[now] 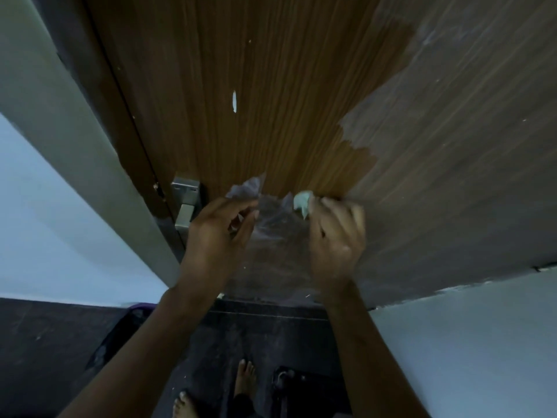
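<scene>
— Door (271,86) fills most of the view. What is shown on it?
— Brown striped wood is laid bare across its middle and left. Its right part is covered by film (452,146), dull and grey, and a ragged edge is seen where the covered and bare wood meet.
— Where is the loose part of the film found?
— A clear, wrinkled sheet of it is hung in front of the door's lower part. It is stretched between the two hands and joined on the right to the part stuck on the wood.
— What is seen around the door?
— A pale frame (60,131) is set along its left side and a pale wall (467,342) is seen at the lower right. A dark floor (271,336) lies below, on which two bare feet (245,378) are planted.
— How are the hands held?
— They are held apart, at about one height. By the left hand (220,233) the crumpled top corner of the sheet is pinched between thumb and curled fingers. The fingers of the right hand (334,236) are curled round the sheet's other edge, close against the door.
— And the smaller things?
— A metal handle (187,203) is fixed at the door's edge, just left of the left hand. A pale wad (303,202) is held at the right hand's fingertips. A narrow white mark (234,101) is seen on the bare wood, well above the hands.
</scene>
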Demonstrator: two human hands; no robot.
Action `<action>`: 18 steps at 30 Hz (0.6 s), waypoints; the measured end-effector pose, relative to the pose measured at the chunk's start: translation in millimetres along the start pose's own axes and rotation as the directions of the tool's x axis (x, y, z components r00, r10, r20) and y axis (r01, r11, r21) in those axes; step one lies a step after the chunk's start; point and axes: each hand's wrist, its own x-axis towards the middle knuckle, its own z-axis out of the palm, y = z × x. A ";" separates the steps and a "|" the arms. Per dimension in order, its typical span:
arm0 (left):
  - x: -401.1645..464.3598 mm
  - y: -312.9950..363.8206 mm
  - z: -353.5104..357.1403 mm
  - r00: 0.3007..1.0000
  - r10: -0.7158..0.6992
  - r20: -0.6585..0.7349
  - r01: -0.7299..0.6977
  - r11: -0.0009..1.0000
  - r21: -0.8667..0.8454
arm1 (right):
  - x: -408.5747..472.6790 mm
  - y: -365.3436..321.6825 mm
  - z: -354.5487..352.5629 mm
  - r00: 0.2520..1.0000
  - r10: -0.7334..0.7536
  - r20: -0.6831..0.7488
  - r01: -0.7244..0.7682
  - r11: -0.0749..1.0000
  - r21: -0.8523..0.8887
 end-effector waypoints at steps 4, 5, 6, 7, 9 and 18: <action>-0.1 0.2 0.1 1.000 -0.021 -0.018 0.021 1.000 0.006 | 40.7 -17.8 10.4 0.989 -0.070 -0.127 0.074 0.997 0.031; -0.2 0.1 -0.4 1.000 -0.023 -0.020 0.023 1.000 0.004 | 34.2 -20.5 14.1 0.991 -0.112 -0.079 0.114 0.993 0.020; -0.8 -0.4 -1.0 0.999 -0.026 -0.021 0.026 1.000 0.002 | 22.3 -21.2 17.6 0.986 -0.168 0.003 0.168 0.986 0.006; -1.5 -1.1 -1.0 0.999 -0.034 -0.025 0.034 0.999 -0.004 | 7.9 -20.3 20.1 0.970 -0.222 0.097 0.223 0.975 -0.005; -3.0 -3.2 -1.9 0.996 -0.077 -0.045 0.075 0.996 -0.044 | -14.0 -16.0 22.6 0.929 -0.280 0.240 0.292 0.956 -0.014; -5.6 -16.0 -7.3 0.963 -0.218 -0.157 0.192 0.967 -0.167 | 40.2 -32.4 49.2 0.882 -0.471 0.017 0.471 0.880 -0.060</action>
